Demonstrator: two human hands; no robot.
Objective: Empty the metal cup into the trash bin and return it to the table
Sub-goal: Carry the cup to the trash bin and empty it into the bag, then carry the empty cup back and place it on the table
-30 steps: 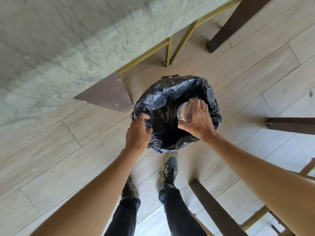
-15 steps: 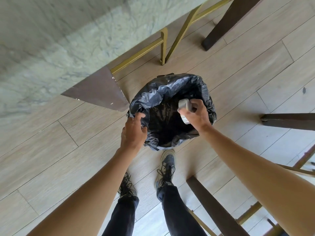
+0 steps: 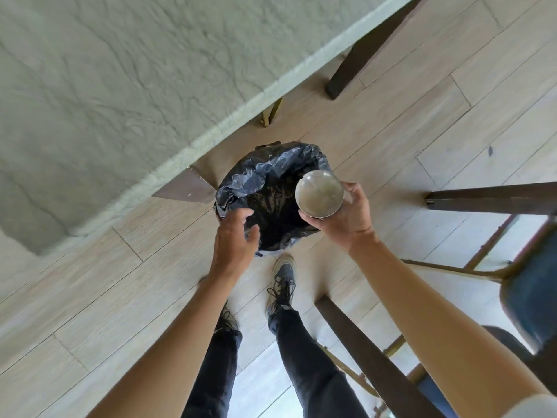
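**Cup held over the lined bin**

The metal cup (image 3: 319,194) was gripped in the right hand (image 3: 346,215), fingers wrapped round its side, with one round end facing the camera; whether that end was the mouth or the base could not be told, and no contents showed. It hung above the right part of the trash bin (image 3: 271,200), which stood on the floor lined with a crumpled black plastic bag (image 3: 253,179). The bin's inside was dark, with brownish streaks on the liner; what lay at the bottom could not be made out.

The left hand (image 3: 233,245) hovered at the bin's near-left rim, fingers spread and loosely curved, holding nothing; whether it touched the liner was unclear.

The bin sat just beside the edge of the marble-patterned table (image 3: 120,86), near a brass-coloured table leg (image 3: 269,114). Dark wooden chair legs (image 3: 488,197) stood to the right and behind, leaving a narrow gap where the person's two shoes (image 3: 281,279) stood.

The floor (image 3: 422,122) was of pale wood-look planks.
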